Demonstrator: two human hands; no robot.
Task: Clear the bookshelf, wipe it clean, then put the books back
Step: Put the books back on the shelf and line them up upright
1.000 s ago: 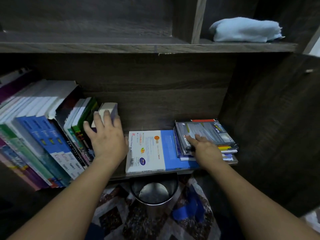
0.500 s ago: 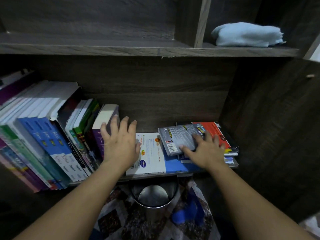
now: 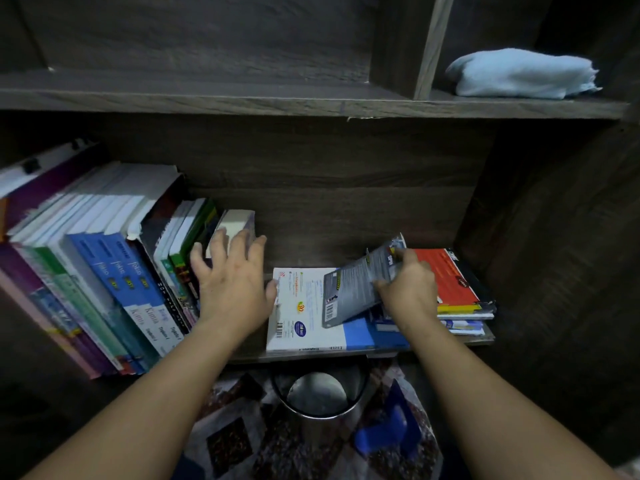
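Head view: grey booklet [image 3: 356, 292] pinched by R hand [image 3: 408, 289] fingers, tilted up off flat stack [image 3: 457, 292] on shelf [image 3: 249, 355]. L hand [image 3: 232, 289] fingers spread, nothing held, pressed vs upright books [image 3: 114, 271]. Clearing or restocking: can't be told. Next: firmer grip needed, row kept braced.

Dim light; a patterned rug [image 3: 239, 448], perhaps quilted, under a metal bin [image 3: 318, 414]

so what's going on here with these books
A person is working at a bookshelf. The right hand grips a grey booklet, tilted up, beside the flat stack on the right. The left hand rests open against the end of the upright row of books. A blue cloth lies on the shelf above.
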